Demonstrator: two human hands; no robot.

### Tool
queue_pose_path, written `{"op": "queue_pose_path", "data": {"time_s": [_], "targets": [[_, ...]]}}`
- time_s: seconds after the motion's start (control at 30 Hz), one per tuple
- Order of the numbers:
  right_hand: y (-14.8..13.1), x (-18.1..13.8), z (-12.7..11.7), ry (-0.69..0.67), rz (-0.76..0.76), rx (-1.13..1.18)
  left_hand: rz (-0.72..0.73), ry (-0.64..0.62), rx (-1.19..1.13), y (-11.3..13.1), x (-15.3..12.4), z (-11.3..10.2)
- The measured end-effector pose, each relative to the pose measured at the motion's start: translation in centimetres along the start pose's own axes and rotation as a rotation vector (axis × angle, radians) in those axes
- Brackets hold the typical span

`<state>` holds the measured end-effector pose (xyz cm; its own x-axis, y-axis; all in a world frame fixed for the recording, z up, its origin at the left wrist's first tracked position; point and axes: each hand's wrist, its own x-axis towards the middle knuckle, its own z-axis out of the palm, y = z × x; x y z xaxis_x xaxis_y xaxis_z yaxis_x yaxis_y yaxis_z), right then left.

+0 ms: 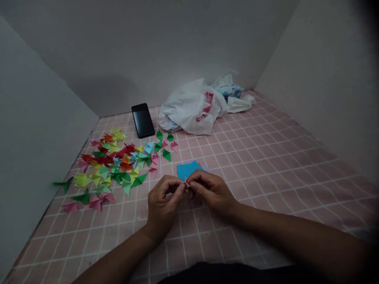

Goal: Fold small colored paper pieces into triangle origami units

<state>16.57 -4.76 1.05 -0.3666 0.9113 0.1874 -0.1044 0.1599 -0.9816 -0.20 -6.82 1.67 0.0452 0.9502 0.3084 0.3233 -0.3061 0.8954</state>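
My left hand [162, 201] and my right hand [210, 191] meet in front of me, their fingertips pinching a small pink folded paper piece [186, 183] between them. Just beyond my fingers lies a stack of blue paper sheets [188, 169], with other colours showing at its edges. To the left of my left hand spreads a scattered pile of small folded triangular paper pieces [118, 167] in green, yellow, red, pink and blue. Neither hand touches the pile.
Everything lies on a pink mat with a white grid [266, 165], walled by grey panels on three sides. A black smartphone [143, 120] lies face up at the back, next to a crumpled white plastic bag [191, 108] and a blue-and-white packet [230, 91].
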Motion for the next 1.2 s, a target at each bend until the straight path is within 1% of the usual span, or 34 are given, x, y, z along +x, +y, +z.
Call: {"op": "queue_pose_path", "data": {"time_s": [0.1, 0.2, 0.33, 0.43, 0.53, 0.6, 0.67, 0.73, 0.8, 0.87, 0.93, 1.03, 1.1, 1.13, 1.2], "targets": [[0.0, 0.1, 0.1, 0.014, 0.018, -0.010, 0.021, -0.015, 0.005, -0.1, -0.1, 0.1], [0.0, 0.1, 0.1, 0.029, 0.004, -0.047, 0.060, -0.031, 0.028, -0.1, -0.2, 0.2], [-0.1, -0.1, 0.1, 0.047, 0.000, -0.072, 0.116, -0.053, 0.070, 0.2, -0.3, 0.1], [-0.2, -0.1, 0.0, 0.079, 0.004, -0.080, 0.159, -0.088, 0.060, 0.4, -0.3, -0.1], [-0.3, -0.1, 0.0, 0.074, 0.012, -0.090, 0.159, -0.100, 0.037, 0.6, -0.3, -0.1], [-0.4, -0.1, 0.1, 0.043, 0.030, -0.077, 0.095, -0.084, 0.029, 0.6, -0.3, -0.1], [-0.3, -0.1, 0.1, 0.049, 0.063, -0.056, -0.016, -0.067, -0.011, 0.6, -0.3, 0.0], [-0.3, 0.0, 0.1, 0.055, 0.091, -0.017, -0.135, -0.053, -0.094, 0.6, -0.3, 0.1], [-0.2, 0.2, 0.1, 0.023, 0.114, 0.022, -0.224, -0.047, -0.185, 0.6, -0.2, 0.1], [-0.2, 0.3, -0.1, -0.012, 0.129, 0.016, -0.279, -0.059, -0.249, 0.6, -0.1, 0.2], [-0.2, 0.5, -0.3, -0.021, 0.127, -0.042, -0.324, -0.085, -0.274, 0.6, 0.1, 0.1], [-0.4, 0.6, -0.6, -0.065, 0.127, -0.127, -0.387, -0.166, -0.267, 0.5, 0.5, -0.1], [-0.4, 0.6, -0.7, -0.102, 0.168, -0.098, -0.430, -0.203, -0.278, 0.3, 0.7, -0.2], [-0.4, 0.6, -0.7, -0.109, 0.196, -0.061, -0.457, -0.194, -0.297, 0.2, 0.7, -0.2], [-0.4, 0.6, -0.7, -0.100, 0.240, 0.026, -0.523, -0.121, -0.365, -0.1, 0.7, -0.1]]}}
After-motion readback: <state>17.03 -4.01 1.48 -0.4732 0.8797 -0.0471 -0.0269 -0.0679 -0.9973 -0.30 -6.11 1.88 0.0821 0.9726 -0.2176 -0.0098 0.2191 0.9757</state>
